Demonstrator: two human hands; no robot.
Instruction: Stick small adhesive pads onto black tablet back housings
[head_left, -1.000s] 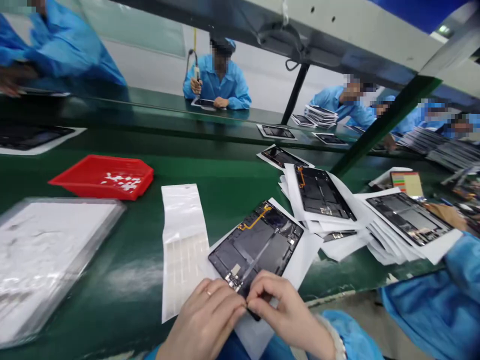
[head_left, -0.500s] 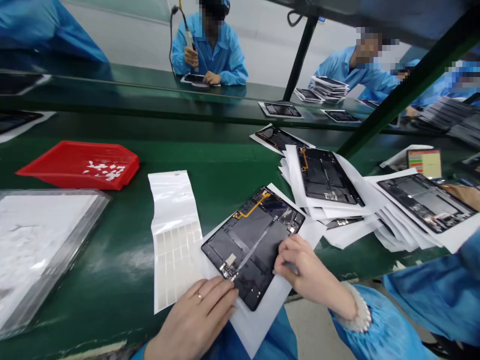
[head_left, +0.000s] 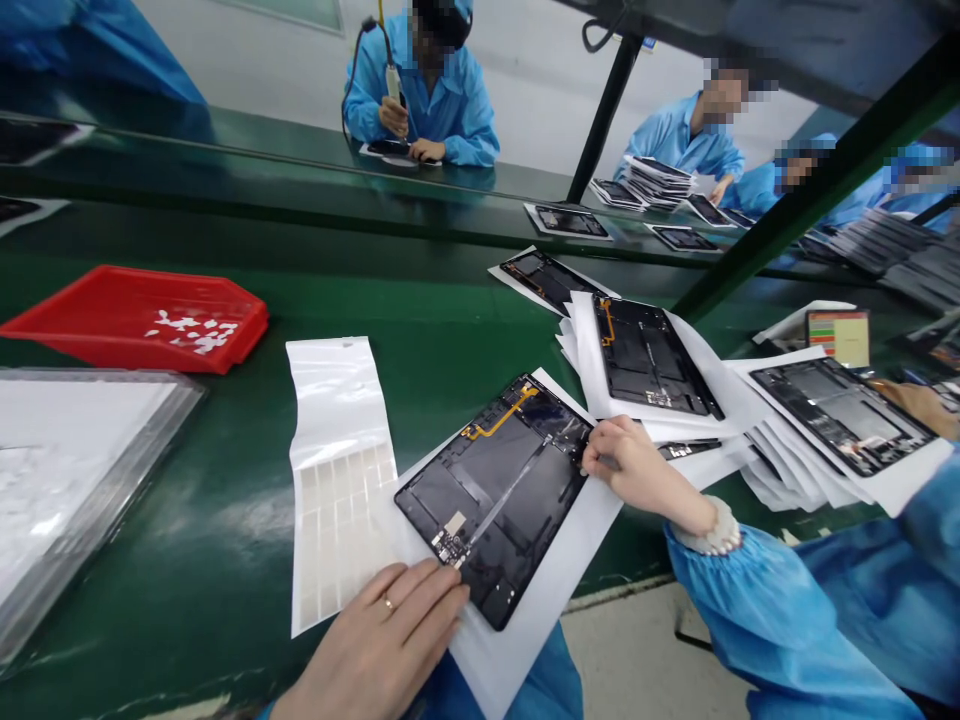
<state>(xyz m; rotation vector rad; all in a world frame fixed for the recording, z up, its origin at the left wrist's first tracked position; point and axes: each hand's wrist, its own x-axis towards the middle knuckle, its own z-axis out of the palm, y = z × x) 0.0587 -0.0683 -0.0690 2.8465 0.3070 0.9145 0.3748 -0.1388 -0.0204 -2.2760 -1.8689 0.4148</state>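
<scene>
In the head view, an opened black tablet housing (head_left: pixel 499 500) with an orange flex cable (head_left: pixel 501 415) lies tilted on a white paper sheet (head_left: pixel 559 585). My left hand (head_left: pixel 397 630) lies flat with its fingers stretched over the housing's lower left edge. At the upper right edge of the housing is my right hand (head_left: pixel 626 462), thumb and fingers pinched together. Whatever sits between those fingertips is hidden. Left of the housing, a white sheet of pale rectangular stickers (head_left: pixel 341 540) rests on the bench, partly under the paper.
A red tray (head_left: pixel 135 318) with white scraps stands at the left, above a clear plastic folder (head_left: pixel 82 470). To the right are stacked housings with paper (head_left: pixel 652 355) and another housing pile (head_left: pixel 844 410). A green post (head_left: pixel 817 185) slants behind them. Co-workers sit across the bench.
My right hand has moved up along the housing's right edge toward its upper right corner, still pinched. My left hand stays on the lower edge. The view has shifted slightly.
</scene>
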